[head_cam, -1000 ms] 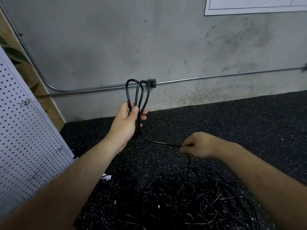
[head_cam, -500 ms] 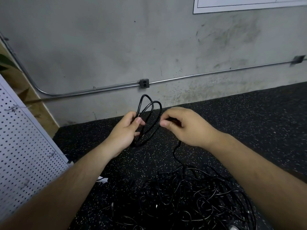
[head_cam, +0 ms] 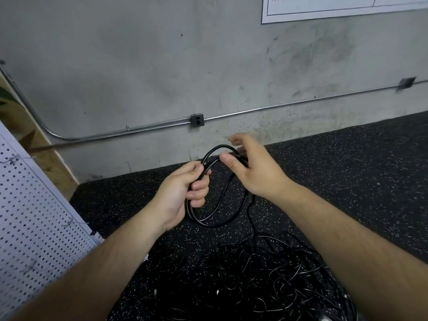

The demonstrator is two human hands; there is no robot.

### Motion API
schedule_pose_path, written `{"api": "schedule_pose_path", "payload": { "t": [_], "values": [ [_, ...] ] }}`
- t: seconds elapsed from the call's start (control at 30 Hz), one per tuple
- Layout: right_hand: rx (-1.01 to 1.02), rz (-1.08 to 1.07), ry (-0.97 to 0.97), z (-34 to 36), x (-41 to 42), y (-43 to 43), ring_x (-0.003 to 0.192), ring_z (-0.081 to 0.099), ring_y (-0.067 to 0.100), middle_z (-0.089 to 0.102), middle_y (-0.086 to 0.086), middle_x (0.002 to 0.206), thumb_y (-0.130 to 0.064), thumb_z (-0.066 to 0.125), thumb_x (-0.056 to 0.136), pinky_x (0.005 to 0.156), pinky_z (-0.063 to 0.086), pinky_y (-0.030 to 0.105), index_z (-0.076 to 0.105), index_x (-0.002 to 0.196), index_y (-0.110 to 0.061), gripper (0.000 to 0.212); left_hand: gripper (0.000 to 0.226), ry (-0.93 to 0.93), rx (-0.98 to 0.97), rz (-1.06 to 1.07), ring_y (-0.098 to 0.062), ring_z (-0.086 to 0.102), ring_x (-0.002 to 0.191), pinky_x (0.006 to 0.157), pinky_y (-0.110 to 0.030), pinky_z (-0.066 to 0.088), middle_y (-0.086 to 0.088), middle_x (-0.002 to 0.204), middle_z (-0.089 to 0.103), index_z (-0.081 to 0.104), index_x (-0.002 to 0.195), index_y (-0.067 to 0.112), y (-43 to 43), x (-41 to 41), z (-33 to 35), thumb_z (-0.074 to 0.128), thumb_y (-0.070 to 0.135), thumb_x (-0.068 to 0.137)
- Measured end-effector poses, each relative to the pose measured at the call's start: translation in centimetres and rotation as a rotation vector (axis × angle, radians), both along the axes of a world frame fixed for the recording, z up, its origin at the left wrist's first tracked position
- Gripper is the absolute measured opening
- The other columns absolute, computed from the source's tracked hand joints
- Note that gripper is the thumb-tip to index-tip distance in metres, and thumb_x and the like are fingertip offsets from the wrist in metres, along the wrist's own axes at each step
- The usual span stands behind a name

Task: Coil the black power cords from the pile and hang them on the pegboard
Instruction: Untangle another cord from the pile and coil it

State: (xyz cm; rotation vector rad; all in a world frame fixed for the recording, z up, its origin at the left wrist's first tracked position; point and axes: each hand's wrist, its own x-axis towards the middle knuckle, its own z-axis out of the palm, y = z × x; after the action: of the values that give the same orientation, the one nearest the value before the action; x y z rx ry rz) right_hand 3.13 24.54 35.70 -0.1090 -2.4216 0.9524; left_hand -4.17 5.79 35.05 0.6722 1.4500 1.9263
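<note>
Since half a second ago the right hand [head_cam: 254, 167] has lifted from beside the left hand [head_cam: 183, 193] to its 2 o'clock, and the loops that stood up from the left hand now hang as a wider ring below it. The left hand is closed in a fist around the gathered strands of the power cord [head_cam: 225, 188], fingers wrapped over them and thumb on top. The right hand holds the top of the ring, thumb laid over the cord against the inner fingers, while the forefinger sticks out, blurred. The cord is thin, round and glossy black; two or three turns form an oval between the hands, its lowest curve at 5 o'clock from the left hand. One free strand drops from under the right hand toward 6 o'clock into the pile [head_cam: 266, 281], a loose tangle of the same black cords lying on the floor [head_cam: 347, 181] at the bottom of the view. That floor is black rubber with pale specks. At 8 o'clock a white pegboard [head_cam: 34, 228] leans, with small wire hooks [head_cam: 67, 222] on it. Behind stands a grey wall [head_cam: 162, 66] with a metal conduit [head_cam: 278, 107], an outlet box [head_cam: 197, 120] at 12 o'clock from the left hand, and a white sign [head_cam: 335, 8] at 1 o'clock.
</note>
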Motion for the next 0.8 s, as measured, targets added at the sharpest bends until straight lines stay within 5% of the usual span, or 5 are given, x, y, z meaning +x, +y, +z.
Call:
{"api": "schedule_pose_path", "payload": {
  "t": [0.07, 0.13, 0.37, 0.63, 0.8],
  "values": [
    [-0.175, 0.136, -0.103, -0.3, 0.3, -0.1, 0.113, 0.063, 0.006, 0.064, -0.006, 0.127, -0.054, 0.049, 0.096, 0.100, 0.049, 0.029, 0.046, 0.143, -0.020, 0.058, 0.020, 0.014, -0.012, 0.002, -0.006, 0.022, 0.045, 0.044, -0.024, 0.016, 0.003, 0.062, 0.031, 0.052, 0.098, 0.006, -0.2, 0.0, 0.0, 0.041, 0.020, 0.106],
    [-0.283, 0.165, -0.130, -0.5, 0.3, -0.3, 0.077, 0.073, 0.011, 0.070, -0.005, 0.095, -0.043, 0.052, 0.101, 0.078, 0.057, 0.031, 0.053, 0.128, -0.019, 0.036, 0.025, 0.063, -0.069, 0.008, -0.007, 0.023, 0.045, 0.043, -0.022, 0.020, 0.003, 0.062, 0.032, 0.053, 0.098, 0.006, -0.3, -0.1, -0.1, 0.039, 0.025, 0.108],
    [0.053, -0.081, -0.014, -0.5, -0.2, -1.0, 0.060, 0.054, 0.012, 0.057, -0.007, 0.066, -0.063, 0.046, 0.094, 0.056, 0.042, 0.034, 0.060, 0.093, -0.018, 0.047, 0.050, 0.378, -0.406, -0.089, -0.014, 0.040, 0.052, 0.056, -0.032, 0.047, 0.003, 0.061, 0.041, 0.052, 0.092, 0.010, -0.3, 0.1, -1.8, 0.036, 0.057, 0.097],
    [-0.338, 0.024, -0.084, -0.2, -0.4, -1.2, 0.059, 0.061, 0.011, 0.066, 0.001, 0.073, -0.068, 0.048, 0.091, 0.060, 0.049, 0.029, 0.061, 0.097, -0.016, 0.055, 0.023, 0.081, -0.008, -0.003, -0.009, 0.025, 0.049, 0.043, -0.022, 0.025, 0.004, 0.065, 0.035, 0.051, 0.096, 0.008, -0.4, 0.6, -0.6, 0.047, 0.029, 0.103],
    [-0.576, 0.255, -0.327, -2.3, 0.4, -0.4, 0.089, 0.072, 0.010, 0.069, -0.002, 0.082, -0.077, 0.035, 0.088, 0.098, 0.049, 0.026, 0.062, 0.111, -0.021, 0.067, 0.022, -0.086, 0.232, 0.071, -0.004, 0.026, 0.044, 0.040, -0.019, 0.025, 0.007, 0.062, 0.033, 0.051, 0.092, 0.012, -1.5, -1.3, 1.5, 0.042, 0.028, 0.104]
  ]
}}
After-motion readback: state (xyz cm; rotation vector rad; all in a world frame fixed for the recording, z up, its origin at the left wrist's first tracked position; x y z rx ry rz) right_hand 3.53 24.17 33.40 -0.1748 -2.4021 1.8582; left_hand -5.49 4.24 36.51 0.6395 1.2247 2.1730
